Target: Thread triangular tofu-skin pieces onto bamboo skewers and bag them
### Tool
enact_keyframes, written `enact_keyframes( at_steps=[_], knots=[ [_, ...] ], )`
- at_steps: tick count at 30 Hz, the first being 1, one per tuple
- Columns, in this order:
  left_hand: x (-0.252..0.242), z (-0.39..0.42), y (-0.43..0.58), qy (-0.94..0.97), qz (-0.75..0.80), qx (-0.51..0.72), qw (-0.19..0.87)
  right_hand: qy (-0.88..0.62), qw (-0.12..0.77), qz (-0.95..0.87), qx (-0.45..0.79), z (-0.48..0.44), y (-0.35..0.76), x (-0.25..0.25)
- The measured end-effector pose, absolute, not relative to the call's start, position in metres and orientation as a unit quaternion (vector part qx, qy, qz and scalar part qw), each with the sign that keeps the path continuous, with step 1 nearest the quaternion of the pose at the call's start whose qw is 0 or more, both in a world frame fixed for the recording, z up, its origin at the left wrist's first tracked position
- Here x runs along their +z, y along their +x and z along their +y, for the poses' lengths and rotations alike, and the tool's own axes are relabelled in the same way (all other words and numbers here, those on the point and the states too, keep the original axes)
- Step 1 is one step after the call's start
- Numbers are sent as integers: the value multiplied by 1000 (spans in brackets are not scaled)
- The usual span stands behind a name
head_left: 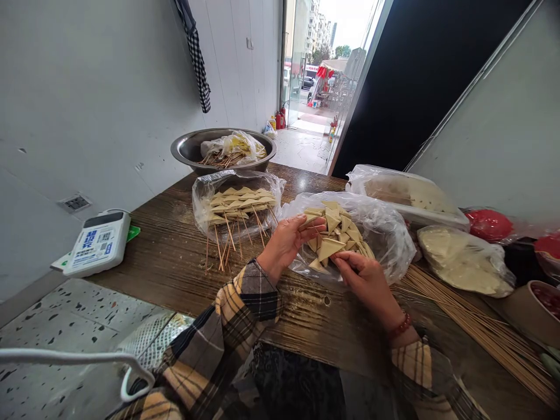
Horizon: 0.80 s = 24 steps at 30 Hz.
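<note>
Over an open plastic bag (389,233) heaped with beige triangular pieces of tofu sheet (345,224), both my hands are at work. My left hand (286,242) is closed on a thin bamboo skewer (313,226), with a tofu-sheet piece by its fingertips; the skewer is mostly hidden. Between thumb and fingers, my right hand (361,271) pinches one flat tofu-sheet triangle (330,249), just in front of the heap. Left of my hands, another plastic bag (201,201) holds several skewers threaded with folded tofu sheet (240,201), their bare sticks pointing toward me.
A steel basin (181,154) with bagged skewers stands at the table's far left corner. A white payment speaker (98,242) sits at the left edge. To the right lie loose bamboo skewers (476,326), a bag of pale sheets (466,259), a covered tray (406,195) and a bowl (520,312).
</note>
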<state>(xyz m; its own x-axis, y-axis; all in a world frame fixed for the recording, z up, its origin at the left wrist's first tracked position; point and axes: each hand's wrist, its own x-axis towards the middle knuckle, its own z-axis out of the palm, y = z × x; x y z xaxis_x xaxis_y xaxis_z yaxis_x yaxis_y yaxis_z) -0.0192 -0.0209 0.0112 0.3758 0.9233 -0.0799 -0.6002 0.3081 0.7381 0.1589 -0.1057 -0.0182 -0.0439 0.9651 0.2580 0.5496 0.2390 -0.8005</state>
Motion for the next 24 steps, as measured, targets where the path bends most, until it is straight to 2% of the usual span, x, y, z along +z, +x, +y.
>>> enact_keyframes(
  at_steps=[8, 17, 24],
  knots=[
    [9, -23, -15, 347, 263, 501, 748, -572, 397, -676, 242, -106, 156, -14],
    [3, -24, -6, 420, 277, 539, 675, -591, 396, -660, 241, -106, 154, -17],
    [1, -26, -3, 441, 279, 527, 670, -586, 407, -652, 255, -105, 153, -20]
  ],
)
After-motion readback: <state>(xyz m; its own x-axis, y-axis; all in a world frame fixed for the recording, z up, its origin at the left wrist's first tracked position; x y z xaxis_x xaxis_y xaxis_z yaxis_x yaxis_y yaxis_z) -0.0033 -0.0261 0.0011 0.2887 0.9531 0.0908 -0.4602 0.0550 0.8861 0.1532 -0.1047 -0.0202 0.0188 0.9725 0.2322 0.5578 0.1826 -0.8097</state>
